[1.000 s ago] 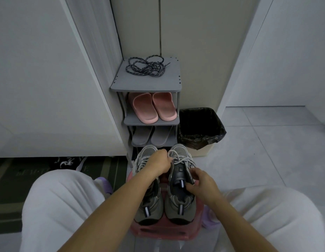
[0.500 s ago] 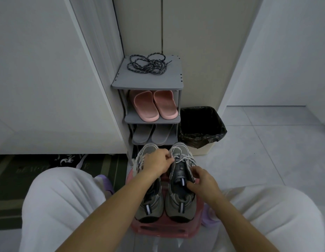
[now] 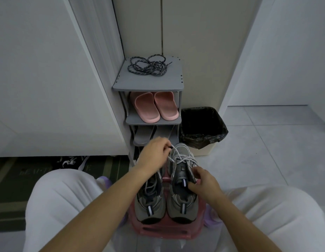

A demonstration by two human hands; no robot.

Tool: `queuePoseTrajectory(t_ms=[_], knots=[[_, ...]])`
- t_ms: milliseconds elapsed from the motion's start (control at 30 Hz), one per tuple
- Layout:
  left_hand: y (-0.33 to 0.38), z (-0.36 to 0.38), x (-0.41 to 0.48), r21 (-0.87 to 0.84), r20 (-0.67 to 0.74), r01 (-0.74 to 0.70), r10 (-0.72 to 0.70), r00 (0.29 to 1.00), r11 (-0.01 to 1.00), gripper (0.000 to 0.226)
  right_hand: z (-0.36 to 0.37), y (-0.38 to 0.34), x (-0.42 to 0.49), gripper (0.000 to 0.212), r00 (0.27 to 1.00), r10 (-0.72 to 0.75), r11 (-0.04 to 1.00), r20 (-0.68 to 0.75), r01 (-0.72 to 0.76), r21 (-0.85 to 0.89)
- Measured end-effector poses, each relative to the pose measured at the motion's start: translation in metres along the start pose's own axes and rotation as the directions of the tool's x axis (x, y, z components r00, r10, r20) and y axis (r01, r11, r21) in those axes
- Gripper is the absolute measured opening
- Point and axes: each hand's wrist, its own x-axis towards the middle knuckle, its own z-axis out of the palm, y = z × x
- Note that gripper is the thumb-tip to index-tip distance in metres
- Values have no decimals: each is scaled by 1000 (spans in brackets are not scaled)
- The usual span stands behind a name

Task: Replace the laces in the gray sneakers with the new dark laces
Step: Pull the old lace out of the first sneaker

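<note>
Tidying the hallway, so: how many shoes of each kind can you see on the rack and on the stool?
Gray sneakers, on the stool: 2
Pink slippers, on the rack: 2
Gray slippers, on the rack: 2
Total: 6

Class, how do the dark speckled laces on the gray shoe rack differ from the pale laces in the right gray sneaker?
Colour: the dark speckled laces are dark with pale flecks; the pale laces are whitish gray.
Pose: the dark ones lie tangled loose on the gray shoe rack; the pale ones criss-cross the right gray sneaker.
Contact: nothing touches the dark ones; the left hand pinches the pale ones.
Both are shoelaces.
</note>
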Motion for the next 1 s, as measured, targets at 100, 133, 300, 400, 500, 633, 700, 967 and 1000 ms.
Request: queuePoseTrajectory(t_ms=[100,133,300,400,500,633,700,967,1000], knots=[[7,20,-10,98,191,-108,88,978,989,21,0,0,0,48,1000,5,1000,0,-5,-4],[7,25,-12,110,219,-107,80,972,988,24,0,0,0,49,1000,5,1000,1,-5,-5],[5,27,-5,155,222,-56,21,975,986,13,0,1,0,50,1000,10,1000,0,-10,-8],[-6,15,2,166,178,-9,-21,984,986,11,1,1,1,51,1000,18,1000,6,-18,-5],[-26,0,7,142,64,111,-121,991,984,13,1,1,2,53,1000,21,1000,11,-21,-9],[-36,-4,6,153,77,151,-164,983,977,14,2,1,2,52,1000,28,1000,9,-28,-7],[-26,3,2,138,140,72,-91,986,988,16,2,2,3,53,1000,26,999,10,-26,-22],[-3,28,-6,110,207,-15,-8,978,994,12,0,1,1,56,1000,23,999,12,-23,-30],[-5,24,-3,116,189,1,-23,982,993,11,1,1,1,56,1000,24,999,12,-24,-24]])
